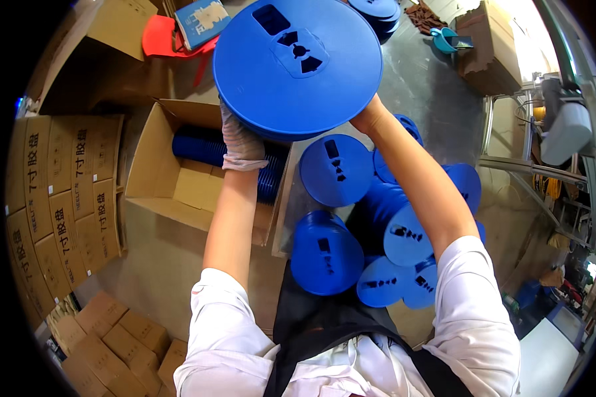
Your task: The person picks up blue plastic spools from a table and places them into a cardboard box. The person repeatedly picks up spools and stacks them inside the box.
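Note:
Raised in front of me is a stack of round blue plastic reels (278,99), its top disc facing me with dark cut-outs round the hub. My left hand (242,135), in a pale striped glove, grips the stack's near left side. On the right edge my right hand (368,118) holds it too; the reels hide most fingers of both hands. Below the left forearm, an open cardboard box (195,185) contains rows of blue reels (198,144) standing on edge. To its right, more reels stand in piles, including one stack (327,255) near my body and a light-blue-faced reel (405,233).
Printed cartons (63,198) form a wall at left, with smaller brown boxes (122,337) nearer. A red chair (160,38) bearing a blue book (204,23) stands far left. At right are a metal frame (530,165) and a large carton (487,53).

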Tool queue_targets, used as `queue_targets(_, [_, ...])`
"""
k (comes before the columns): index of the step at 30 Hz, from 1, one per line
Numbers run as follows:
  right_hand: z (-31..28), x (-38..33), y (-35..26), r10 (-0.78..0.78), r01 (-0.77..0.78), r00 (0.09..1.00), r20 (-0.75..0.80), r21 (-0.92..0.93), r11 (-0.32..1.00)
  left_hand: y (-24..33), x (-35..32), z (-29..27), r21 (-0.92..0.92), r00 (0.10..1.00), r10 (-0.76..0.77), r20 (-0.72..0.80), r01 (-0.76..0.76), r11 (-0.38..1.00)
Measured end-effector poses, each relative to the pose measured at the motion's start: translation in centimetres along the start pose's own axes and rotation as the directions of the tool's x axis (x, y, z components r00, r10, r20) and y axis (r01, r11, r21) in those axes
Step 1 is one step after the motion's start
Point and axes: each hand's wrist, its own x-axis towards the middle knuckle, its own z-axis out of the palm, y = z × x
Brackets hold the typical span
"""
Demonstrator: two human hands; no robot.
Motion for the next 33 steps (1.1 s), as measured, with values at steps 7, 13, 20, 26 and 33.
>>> queue_targets(7, [-5.3,9.4,7.6,0.187,-0.187,0.982,0.013,-0.003,0.982,-6.6,4.1,-7.7,-0.054,0.985,-0.101,-0.139,0.095,0.994])
queue_targets(13, [-6.7,11.9,11.4,0.108,-0.038,0.977,0.185,-0.344,0.938,-12.3,2.7,-17.7,0.151,0.986,-0.167,0.026,0.161,0.975])
queue_targets(20, [-9.0,12.0,11.5,0.110,-0.093,0.991,0.074,-0.206,0.974,-14.2,4.4,-15.4,0.720,0.978,0.028,0.205,-0.170,0.672])
queue_targets(26, [-11.7,11.3,9.1,-0.002,0.001,0.994,-0.111,-0.012,1.000,-15.3,7.8,-5.1,-0.081,0.919,-0.390,-0.054,0.385,0.919])
queue_targets(33, [-13.3,9.0,8.1,-0.096,0.117,0.968,-0.232,0.076,0.990,-18.4,8.8,-3.6,0.113,0.915,-0.392,0.098,0.381,0.918])
